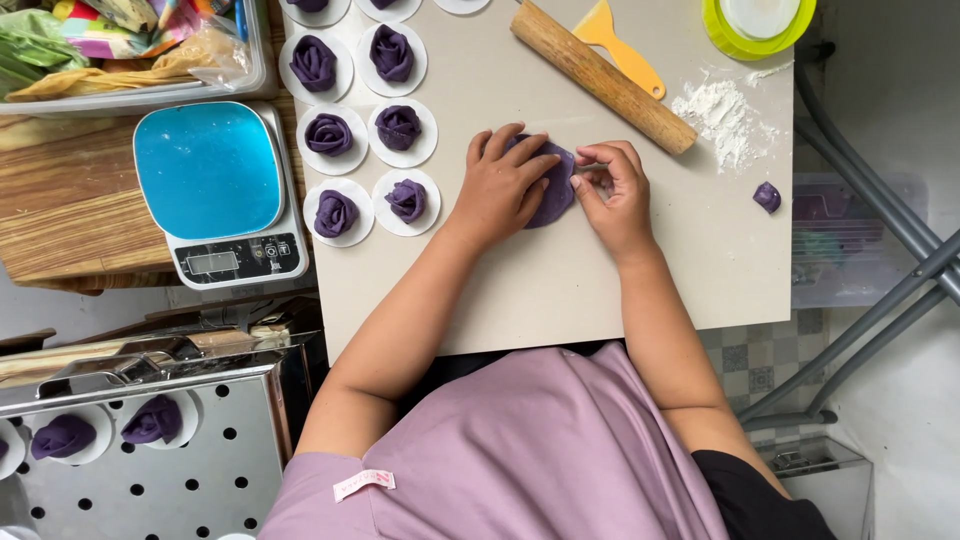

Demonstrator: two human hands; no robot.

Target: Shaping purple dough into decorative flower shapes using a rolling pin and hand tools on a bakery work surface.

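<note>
— Beige worktop is carrying everything, yes? What is lying on it now?

— At the far left of it, many purple dough roses are sitting on small white paper rounds, in two columns. Seven I am counting for sure; the ones at the far edge are cut off. Two more are resting on the perforated steel tray, near left, below the worktop.

— And the hands?

— The left hand is lying flat with spread fingers on a flat purple dough piece in the middle of the worktop. It is pressing, not closing around it. The right hand is pinching the right edge of the same piece between thumb and fingertips, so its grip is closed on the dough.

— How far is the work going, in your opinion?

— I am judging that a good part is done, because so many roses are already shaped. This piece is not yet a rose. One small purple lump is waiting at the right, beside the spilled flour.

— Other tools?

— A wooden rolling pin and a yellow scraper are lying far from the hands, untouched. A blue-topped scale is standing at the left.
</note>
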